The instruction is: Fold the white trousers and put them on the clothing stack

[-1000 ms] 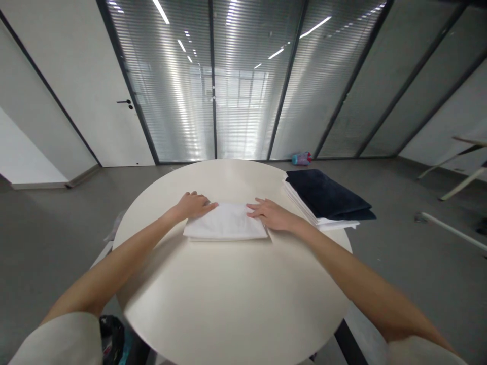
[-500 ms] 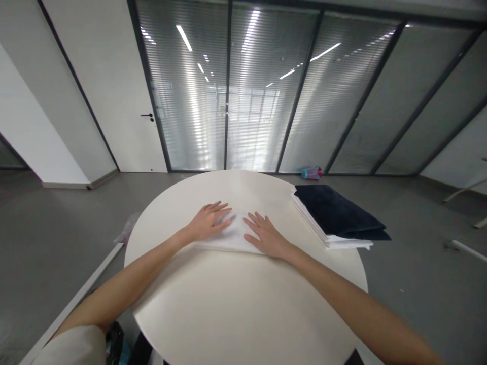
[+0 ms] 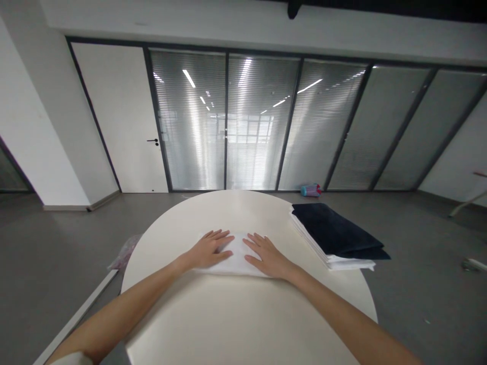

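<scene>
A folded white cloth (image 3: pixel 236 261) lies flat on the round white table (image 3: pixel 236 314), its near edge facing me. My left hand (image 3: pixel 210 248) rests on the cloth's left part, fingers spread and palm down. On the right part lies my right hand (image 3: pixel 268 256), also flat with its fingers apart. Neither hand grips anything. The hands cover both ends of the cloth, and a strip of it shows between them.
At the table's right side is a stack of folded white cloths (image 3: pixel 335 262) with dark navy cloths (image 3: pixel 335 228) on top, overhanging the edge. A blue and pink bundle (image 3: pixel 311 190) lies on the floor by the glass partition. Clear plastic wrapping (image 3: pixel 125 252) sits left of the table.
The camera view has tilted up, so the table and hands appear lower. Both hands remain flat on the white cloth, with the right one a little closer to the left.
</scene>
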`<state>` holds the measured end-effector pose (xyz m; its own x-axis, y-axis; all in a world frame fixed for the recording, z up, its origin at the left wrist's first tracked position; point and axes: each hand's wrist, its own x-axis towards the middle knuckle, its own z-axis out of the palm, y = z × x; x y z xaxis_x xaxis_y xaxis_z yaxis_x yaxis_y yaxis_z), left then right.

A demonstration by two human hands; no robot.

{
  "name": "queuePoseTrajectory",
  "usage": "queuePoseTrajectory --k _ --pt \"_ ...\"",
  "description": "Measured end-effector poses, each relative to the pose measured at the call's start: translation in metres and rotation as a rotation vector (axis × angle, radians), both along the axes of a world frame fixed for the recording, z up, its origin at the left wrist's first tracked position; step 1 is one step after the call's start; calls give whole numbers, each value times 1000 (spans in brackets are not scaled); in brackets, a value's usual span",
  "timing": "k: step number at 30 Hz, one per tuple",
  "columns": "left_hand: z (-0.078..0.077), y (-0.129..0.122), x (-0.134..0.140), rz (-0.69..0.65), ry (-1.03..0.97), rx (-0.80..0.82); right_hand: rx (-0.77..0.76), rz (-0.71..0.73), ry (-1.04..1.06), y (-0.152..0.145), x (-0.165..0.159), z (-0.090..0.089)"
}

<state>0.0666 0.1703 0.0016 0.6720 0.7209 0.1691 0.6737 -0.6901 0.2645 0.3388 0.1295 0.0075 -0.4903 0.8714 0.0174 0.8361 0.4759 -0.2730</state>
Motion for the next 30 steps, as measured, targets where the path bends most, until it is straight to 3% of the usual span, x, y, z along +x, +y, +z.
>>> queuePoseTrajectory --k 9,14,30 --pt "0 0 0 3 -18 1 -6 -11 1 0 -1 -1" --pt "3 -3 2 -6 5 5 98 -49 18 4 -6 -1" --pt "-11 -4 7 32 96 48 -42 -61 100 27 1 -21"
